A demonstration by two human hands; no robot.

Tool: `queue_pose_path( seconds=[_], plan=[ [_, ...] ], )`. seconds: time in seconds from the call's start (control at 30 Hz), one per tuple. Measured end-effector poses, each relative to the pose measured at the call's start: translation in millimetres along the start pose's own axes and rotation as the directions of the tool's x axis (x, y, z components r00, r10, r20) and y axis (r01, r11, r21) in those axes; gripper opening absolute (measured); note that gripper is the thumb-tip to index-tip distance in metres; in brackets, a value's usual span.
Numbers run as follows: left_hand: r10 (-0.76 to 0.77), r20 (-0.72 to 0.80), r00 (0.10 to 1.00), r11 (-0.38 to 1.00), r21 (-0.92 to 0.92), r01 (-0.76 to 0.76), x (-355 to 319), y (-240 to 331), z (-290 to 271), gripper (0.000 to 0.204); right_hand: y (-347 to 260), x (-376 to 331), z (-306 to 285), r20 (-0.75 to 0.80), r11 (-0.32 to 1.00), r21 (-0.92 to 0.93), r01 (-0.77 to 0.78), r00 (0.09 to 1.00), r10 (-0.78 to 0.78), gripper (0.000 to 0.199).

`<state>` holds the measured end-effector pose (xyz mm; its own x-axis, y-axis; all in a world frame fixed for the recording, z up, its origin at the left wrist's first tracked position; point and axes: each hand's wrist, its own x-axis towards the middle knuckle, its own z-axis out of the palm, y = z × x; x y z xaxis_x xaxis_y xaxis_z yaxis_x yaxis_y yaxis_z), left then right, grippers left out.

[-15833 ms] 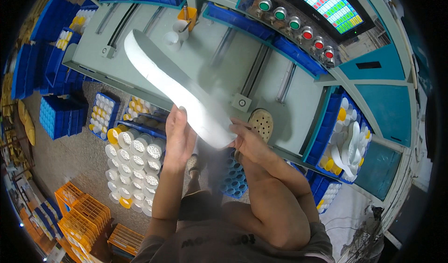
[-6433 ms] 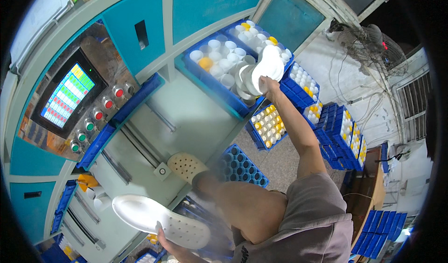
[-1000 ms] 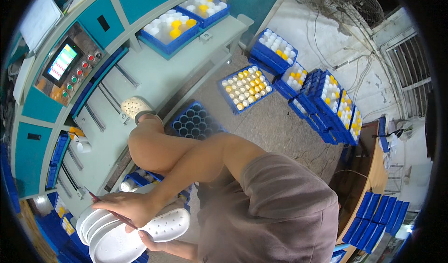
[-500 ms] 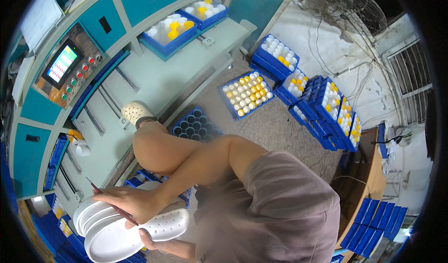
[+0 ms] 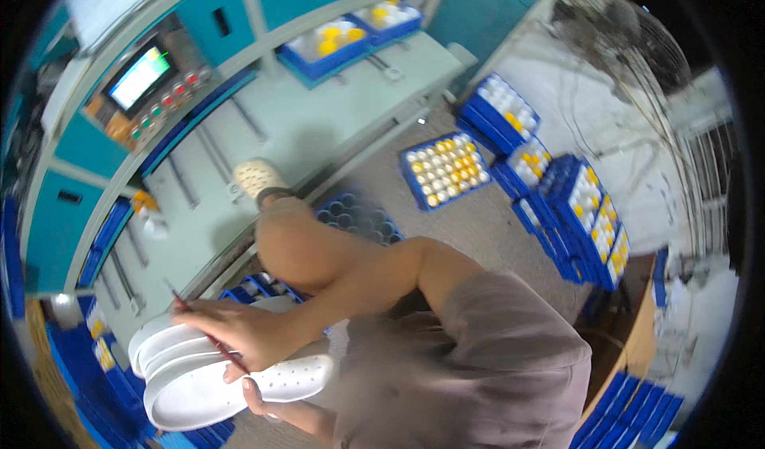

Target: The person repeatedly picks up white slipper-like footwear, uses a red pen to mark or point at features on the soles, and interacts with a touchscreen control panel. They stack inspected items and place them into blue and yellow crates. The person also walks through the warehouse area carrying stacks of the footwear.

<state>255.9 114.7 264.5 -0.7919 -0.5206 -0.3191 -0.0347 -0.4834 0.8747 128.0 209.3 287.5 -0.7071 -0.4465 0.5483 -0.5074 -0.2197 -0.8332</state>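
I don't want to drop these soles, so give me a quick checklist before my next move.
1. Left hand supports the perforated white sole: ok, fingers curl under its edge.
2. Right hand grips the thin red stick: ok.
3. Stack of white soles squared up: not ok, edges fan out.
4. What the stack rests on: cannot tell.
5. Clog planted on the machine table: ok.

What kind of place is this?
Probably a factory floor: a teal machine with a screen and buttons, blue crates of white and yellow parts, and white soles in the hands.
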Motion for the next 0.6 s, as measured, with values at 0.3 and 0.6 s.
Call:
queue_pose_path(
  seconds=[0.3,0.6],
  plan=[
    [-0.048,-0.064,0.997,0.985,-0.171,0.036,30,11,7,0.092,0,94,-118,0.036,0.908,-0.317,0.273,0.96,-0.276,0.033],
    [-0.372,-0.175,0.912,0.905,-0.287,0.314,138,-25,16,0.084,223,242,-238,-0.172,0.657,-0.742,0.131,0.91,-0.376,0.02]
  ],
)
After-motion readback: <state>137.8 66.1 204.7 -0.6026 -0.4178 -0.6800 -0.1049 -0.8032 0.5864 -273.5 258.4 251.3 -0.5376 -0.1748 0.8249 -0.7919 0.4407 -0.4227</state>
